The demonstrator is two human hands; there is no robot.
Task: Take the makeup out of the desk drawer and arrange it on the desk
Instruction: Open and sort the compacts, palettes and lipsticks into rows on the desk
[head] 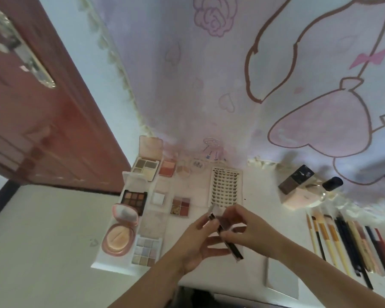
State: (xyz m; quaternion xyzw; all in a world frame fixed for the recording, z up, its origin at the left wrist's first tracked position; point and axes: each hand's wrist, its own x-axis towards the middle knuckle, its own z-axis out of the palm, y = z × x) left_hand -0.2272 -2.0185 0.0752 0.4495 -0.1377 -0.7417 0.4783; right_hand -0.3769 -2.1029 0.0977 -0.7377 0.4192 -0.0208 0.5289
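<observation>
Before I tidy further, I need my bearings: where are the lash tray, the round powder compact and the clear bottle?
Lash tray [226, 188], head view, middle of its lash rows.
Round powder compact [118, 239], head view, on the puff in its base.
Clear bottle [320, 193], head view, on its glass body.
</observation>
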